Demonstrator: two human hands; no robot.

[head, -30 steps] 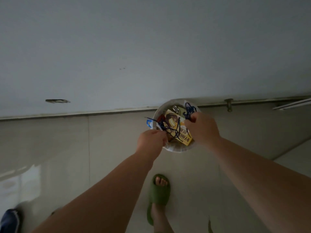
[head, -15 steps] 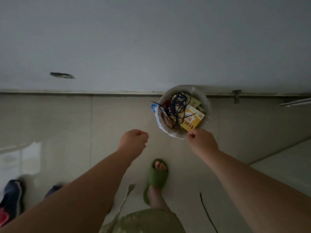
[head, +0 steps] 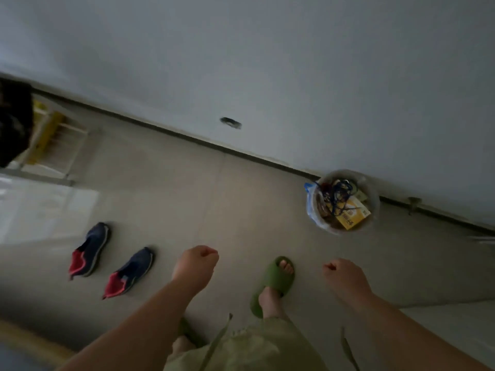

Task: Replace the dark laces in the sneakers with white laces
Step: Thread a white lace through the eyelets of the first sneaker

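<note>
navy sneakers [head: 111, 261] with red linings lie side by side on the floor [head: 214, 204], well to the left of both hands, their long axes slanting from lower left to upper right, no laces visible in them. dark laces [head: 338, 195] sit tangled in the waste bin [head: 313, 210] by the wall, up and to the right. left hand [head: 195, 265] is nearer the sneakers, curled into a fist and holding nothing; right hand [head: 344, 275] is likewise curled and empty. no white laces are in sight, so the next reach likely goes leftward.
</note>
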